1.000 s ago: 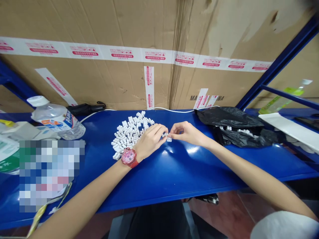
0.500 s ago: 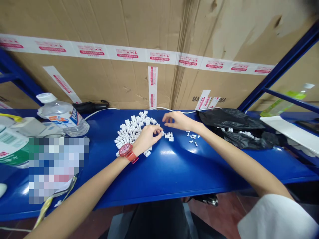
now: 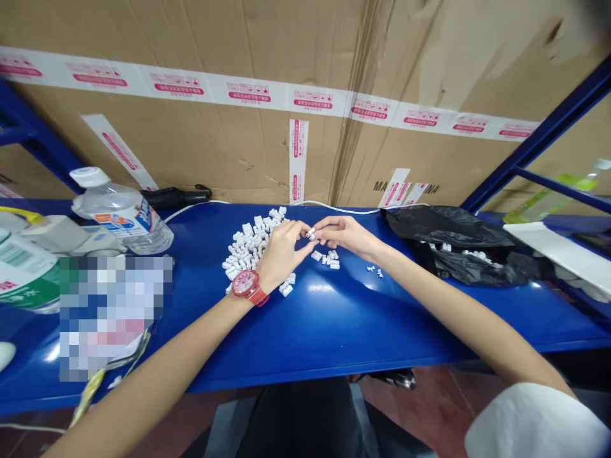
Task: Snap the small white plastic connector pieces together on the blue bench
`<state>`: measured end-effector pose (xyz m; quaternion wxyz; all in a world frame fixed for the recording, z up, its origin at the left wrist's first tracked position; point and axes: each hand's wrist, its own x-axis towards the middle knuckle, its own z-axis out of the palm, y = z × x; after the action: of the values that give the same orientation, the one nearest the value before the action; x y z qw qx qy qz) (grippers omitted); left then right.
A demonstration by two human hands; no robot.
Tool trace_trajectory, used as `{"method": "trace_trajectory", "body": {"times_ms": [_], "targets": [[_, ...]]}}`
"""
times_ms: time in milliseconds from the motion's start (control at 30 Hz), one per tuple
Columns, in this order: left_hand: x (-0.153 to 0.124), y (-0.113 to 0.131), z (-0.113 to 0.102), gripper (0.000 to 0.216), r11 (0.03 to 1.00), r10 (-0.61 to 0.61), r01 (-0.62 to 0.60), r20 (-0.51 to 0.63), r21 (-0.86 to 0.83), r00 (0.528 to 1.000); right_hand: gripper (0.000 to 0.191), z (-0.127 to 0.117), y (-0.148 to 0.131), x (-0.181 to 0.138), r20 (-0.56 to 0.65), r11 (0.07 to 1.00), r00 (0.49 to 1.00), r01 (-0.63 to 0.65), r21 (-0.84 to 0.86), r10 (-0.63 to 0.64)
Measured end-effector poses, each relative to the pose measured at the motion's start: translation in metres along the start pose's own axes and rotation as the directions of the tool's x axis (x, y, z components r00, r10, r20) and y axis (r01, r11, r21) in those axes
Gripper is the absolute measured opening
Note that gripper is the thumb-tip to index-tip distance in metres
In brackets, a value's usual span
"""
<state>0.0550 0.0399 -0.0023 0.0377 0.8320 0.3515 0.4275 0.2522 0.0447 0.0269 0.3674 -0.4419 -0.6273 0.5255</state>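
Note:
Between my two hands, over the blue table (image 3: 305, 343), is a small white plastic piece (image 3: 310, 234). My left hand (image 3: 285, 251), with a red watch on its wrist, pinches it from the left. From the right, the fingertips of my right hand (image 3: 344, 234) close on the same piece. A heap of white plastic pieces (image 3: 245, 248) lies beside and partly behind my left hand. Several similar pieces (image 3: 329, 259) lie just below my fingers, and a few smaller white bits (image 3: 375, 271) lie under my right forearm.
On the right, a black plastic bag (image 3: 449, 229) lies open with white pieces inside. A clear bottle (image 3: 126, 213), a green-labelled bottle (image 3: 28, 273) and a pixelated packet (image 3: 112, 312) crowd the left. Large cardboard (image 3: 214, 146) stands behind, with a white cable along its foot.
My right hand has come left and down to meet my left hand at the small white piece. My left hand has shifted slightly up and now holds it closer to the right fingers.

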Motion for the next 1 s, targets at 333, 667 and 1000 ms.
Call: {"method": "trace_trajectory", "body": {"times_ms": [333,667,1000], "targets": [[-0.004,0.004,0.002,0.004,0.967,0.149,-0.170,0.121,0.191,0.981,0.021,0.020,0.001,-0.018,-0.134,0.794,0.956,0.135,-0.592,-0.262],[-0.003,-0.004,0.002,0.005,0.962,0.135,-0.154,0.099,0.227,0.986,0.018,-0.024,-0.003,-0.065,-0.117,0.573,0.990,-0.049,-0.818,-0.082],[-0.003,0.016,0.009,0.005,0.925,0.244,-0.271,0.128,0.268,0.961,0.011,0.009,-0.011,-0.032,-0.082,0.726,0.956,0.156,-0.670,-0.281]]}}
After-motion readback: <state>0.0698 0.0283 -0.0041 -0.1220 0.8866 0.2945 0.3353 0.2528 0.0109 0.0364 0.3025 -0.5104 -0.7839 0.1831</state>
